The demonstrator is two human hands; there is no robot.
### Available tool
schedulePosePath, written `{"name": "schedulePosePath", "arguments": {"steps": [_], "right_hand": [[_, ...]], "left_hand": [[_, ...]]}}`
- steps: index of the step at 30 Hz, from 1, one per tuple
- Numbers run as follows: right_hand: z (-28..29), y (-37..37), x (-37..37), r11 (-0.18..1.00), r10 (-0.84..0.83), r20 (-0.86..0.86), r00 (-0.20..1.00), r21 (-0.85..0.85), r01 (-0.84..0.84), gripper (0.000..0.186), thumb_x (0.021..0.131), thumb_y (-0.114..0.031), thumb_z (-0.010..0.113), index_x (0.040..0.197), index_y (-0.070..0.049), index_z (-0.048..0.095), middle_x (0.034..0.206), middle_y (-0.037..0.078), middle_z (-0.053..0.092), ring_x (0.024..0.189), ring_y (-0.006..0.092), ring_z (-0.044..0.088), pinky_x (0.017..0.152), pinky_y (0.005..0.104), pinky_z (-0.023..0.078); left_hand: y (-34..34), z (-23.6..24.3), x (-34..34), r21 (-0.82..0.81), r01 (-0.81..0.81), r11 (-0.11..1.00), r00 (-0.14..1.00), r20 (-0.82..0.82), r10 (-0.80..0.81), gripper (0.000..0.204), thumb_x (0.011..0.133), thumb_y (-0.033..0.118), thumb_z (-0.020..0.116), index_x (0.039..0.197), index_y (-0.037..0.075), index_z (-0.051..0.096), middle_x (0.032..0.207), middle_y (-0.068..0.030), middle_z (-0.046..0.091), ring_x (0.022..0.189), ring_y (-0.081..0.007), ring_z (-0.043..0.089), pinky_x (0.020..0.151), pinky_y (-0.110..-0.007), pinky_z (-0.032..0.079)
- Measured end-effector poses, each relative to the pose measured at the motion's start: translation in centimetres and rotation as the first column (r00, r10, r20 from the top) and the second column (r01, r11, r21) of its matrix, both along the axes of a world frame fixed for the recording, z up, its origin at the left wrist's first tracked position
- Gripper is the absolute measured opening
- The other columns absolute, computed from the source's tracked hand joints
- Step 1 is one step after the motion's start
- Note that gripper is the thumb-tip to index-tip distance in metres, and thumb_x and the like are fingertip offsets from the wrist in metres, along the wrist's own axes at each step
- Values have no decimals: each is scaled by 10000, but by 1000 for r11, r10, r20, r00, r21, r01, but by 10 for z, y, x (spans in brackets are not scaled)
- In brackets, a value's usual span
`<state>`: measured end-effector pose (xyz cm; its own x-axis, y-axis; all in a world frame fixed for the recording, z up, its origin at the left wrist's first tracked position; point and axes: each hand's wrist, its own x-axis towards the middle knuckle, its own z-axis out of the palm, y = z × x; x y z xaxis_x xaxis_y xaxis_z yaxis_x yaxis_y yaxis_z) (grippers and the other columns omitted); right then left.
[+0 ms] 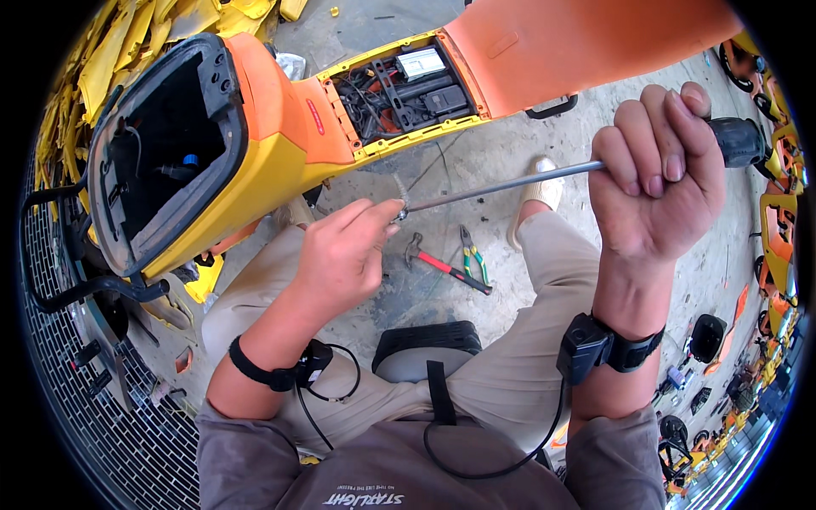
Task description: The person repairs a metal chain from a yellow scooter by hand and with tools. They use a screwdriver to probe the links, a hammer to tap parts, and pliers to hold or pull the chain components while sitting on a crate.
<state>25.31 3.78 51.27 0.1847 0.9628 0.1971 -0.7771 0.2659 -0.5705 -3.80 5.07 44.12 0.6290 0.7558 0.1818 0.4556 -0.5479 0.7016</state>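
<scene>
My right hand (pixel 646 170) is closed round a long screwdriver (pixel 510 181) with a dark handle, held sideways at the right. My left hand (pixel 344 251) pinches near the screwdriver's tip, on a small metal piece (pixel 403 212), mostly hidden by my fingers. Beyond my hands lies a yellow-and-orange scooter body (pixel 255 127), with an open compartment (pixel 391 102) holding wiring, black parts and a silver box, and a dark hollow (pixel 161 127) at its left end. On the floor below the shaft are a red-handled hammer (pixel 446 270) and green-handled pliers (pixel 473 255).
Yellow panels (pixel 127 47) are piled at upper left. A black tubular bar (pixel 93 289) sticks out beside the scooter. A low black seat (pixel 425 340) is between my legs. Scooter parts (pixel 778 238) line the right side, with a black container (pixel 707 336) on the concrete floor (pixel 391 306).
</scene>
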Motion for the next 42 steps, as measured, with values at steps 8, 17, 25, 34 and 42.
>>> {"name": "schedulePosePath", "arguments": {"steps": [8, 17, 25, 34, 42], "right_hand": [[4, -1, 0, 997, 63, 23, 998, 42, -64, 129, 1001, -15, 454, 985, -68, 570, 632, -19, 387, 489, 73, 331, 446, 220, 271], [3, 0, 0, 988, 122, 51, 991, 91, -127, 125, 996, -11, 460, 983, -82, 561, 621, -18, 393, 480, 72, 336, 444, 215, 277], [-2, 7, 35, 986, -163, -145, 976, -56, 156, 123, 980, -17, 483, 1072, -27, 563, 630, -34, 392, 497, 78, 345, 444, 231, 278], [-11, 9, -2, 805, -175, 560, 810, -393, 446, 277, 973, -132, 621, 1207, 16, 612, 755, -21, 548, 544, 43, 398, 485, 205, 296], [-37, 3, -73, 929, 351, 880, 322, -370, -2, 278, 879, -182, 799, 1087, -23, 706, 972, 40, 705, 899, 134, 638, 834, 306, 525]], "left_hand": [[6, 4, -4, 16, 70, 997, 997, -46, -69, 379, 704, -105, 655, 1064, 15, 665, 779, -128, 601, 669, -332, 622, 575, -388, 511], [6, 4, -4, -11, 76, 997, 993, -87, -77, 353, 724, -86, 670, 1057, 33, 667, 775, -115, 583, 672, -324, 615, 568, -389, 497], [12, 9, 3, 6, 98, 995, 988, -123, -96, 300, 783, -49, 674, 1069, 43, 666, 794, -110, 584, 702, -318, 621, 585, -393, 492], [12, 16, -2, -640, -110, 760, 986, 23, 163, 217, 970, 75, 626, 1167, 12, 689, 856, -83, 644, 716, -148, 581, 672, -281, 482], [13, 20, 2, -57, -58, 997, 988, 143, 65, 280, 927, 44, 656, 1205, 16, 673, 840, -125, 649, 712, -229, 624, 658, -312, 503]]}}
